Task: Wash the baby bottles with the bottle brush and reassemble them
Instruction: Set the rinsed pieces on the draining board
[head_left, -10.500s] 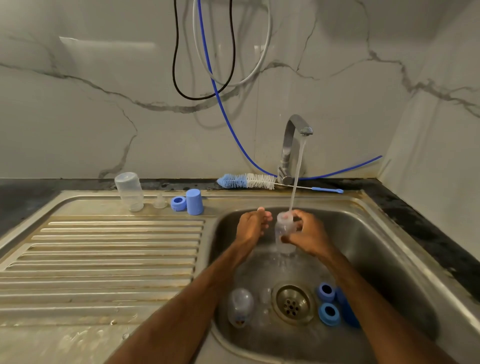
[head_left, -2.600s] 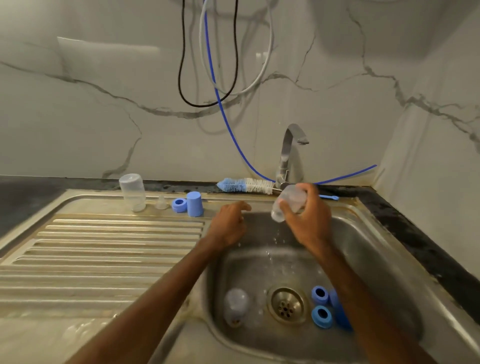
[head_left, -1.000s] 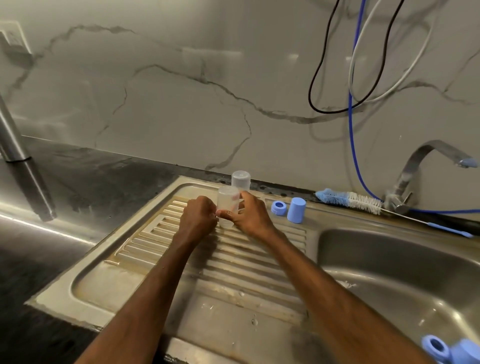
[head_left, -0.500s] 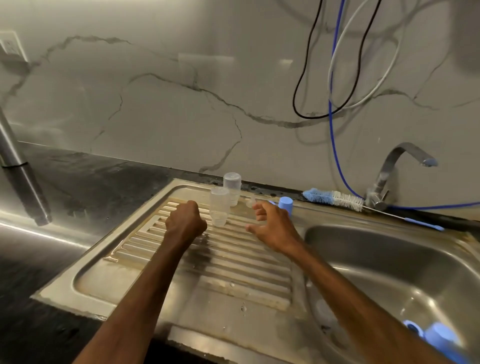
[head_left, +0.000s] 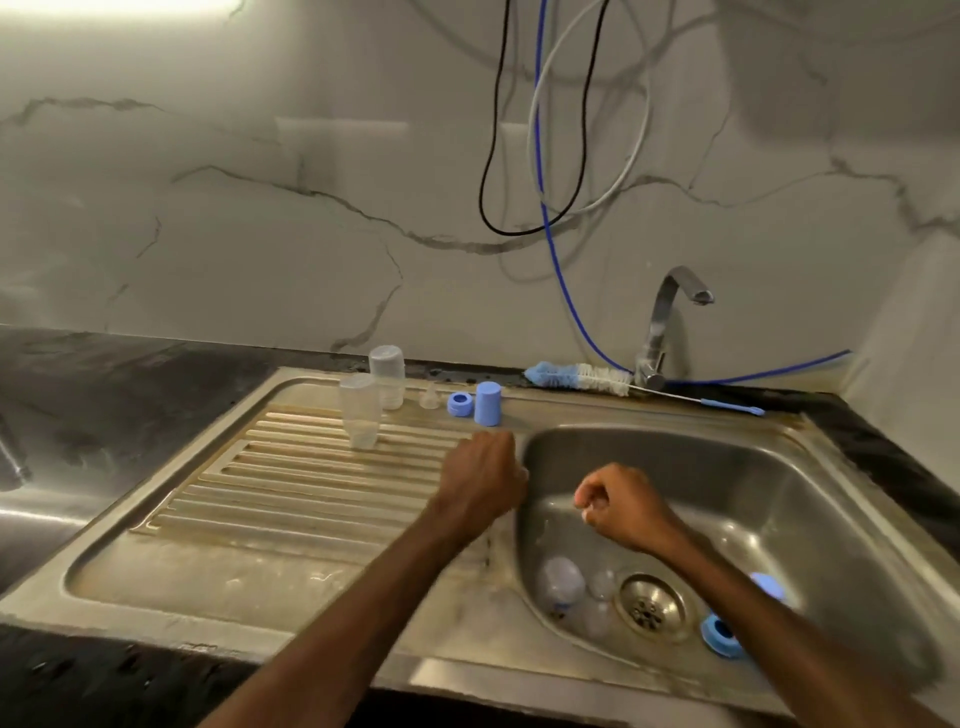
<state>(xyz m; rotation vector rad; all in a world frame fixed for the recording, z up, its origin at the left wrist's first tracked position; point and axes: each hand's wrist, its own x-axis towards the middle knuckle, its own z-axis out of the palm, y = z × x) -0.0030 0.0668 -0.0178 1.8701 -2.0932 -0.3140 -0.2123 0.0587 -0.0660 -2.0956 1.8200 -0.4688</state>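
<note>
Two clear bottles stand mouth down on the ribbed drainboard: one in front, one behind it. Beside them sit a clear teat, a blue ring and a blue cap. The bottle brush lies behind the basin by the tap. In the basin lie a clear bottle, a teat and blue rings. My left hand hangs curled at the basin's left rim. My right hand is curled over the basin, holding nothing.
Black, grey and blue cables hang down the marble wall above the tap. The drain sits at the basin's bottom. A dark countertop surrounds the steel sink. No water runs from the tap.
The rinsed bottle was set mouth down on the drainboard and released. Both hands have since pulled back right, toward the basin. The view has swung right.
</note>
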